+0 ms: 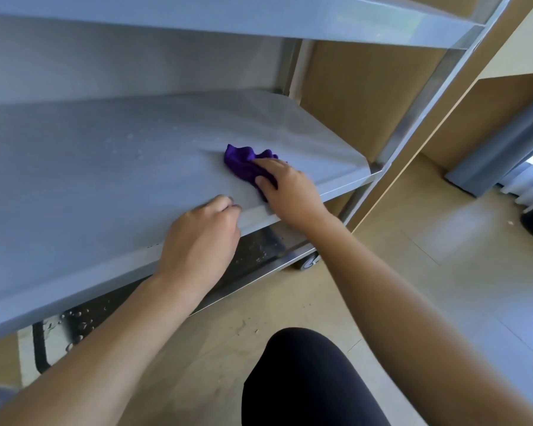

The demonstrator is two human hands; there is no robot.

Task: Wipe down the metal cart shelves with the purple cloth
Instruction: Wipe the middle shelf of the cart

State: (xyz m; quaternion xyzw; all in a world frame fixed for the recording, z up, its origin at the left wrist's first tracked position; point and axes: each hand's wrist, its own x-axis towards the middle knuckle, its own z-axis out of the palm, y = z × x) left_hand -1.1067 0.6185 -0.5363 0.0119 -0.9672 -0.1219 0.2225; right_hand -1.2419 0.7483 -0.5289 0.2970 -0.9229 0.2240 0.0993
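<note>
The purple cloth [243,162] lies bunched on the middle shelf [105,179] of the metal cart, toward that shelf's right end and a little back from its front lip; the right hand [286,189] covers the cloth's near part, so only the crumpled far half shows. The fingers of that hand are curled down into the fabric and the thumb [261,181] is tucked against it, clamping the cloth between them; most of the fingertips are buried in the folds.

The left hand [203,238] sits on the front lip of the middle shelf, just left of the right hand and apart from it; its fingers are bent and held close together, tips down on the shelf surface; the thumb is hidden behind the hand, so I cannot tell whether it hooks under the lip.

Small droplets speckle the middle shelf left of the cloth, faint and hard to count. Above the middle shelf the top shelf [259,23] is cut off by the frame's edge; below it the bottom shelf [268,245] shows only as a dark wet strip, mostly hidden; a wheel [308,262] peeks out under the middle shelf's right corner. A dark-clad knee [305,382] is in front of the middle shelf, cropped at the bottom edge.
</note>
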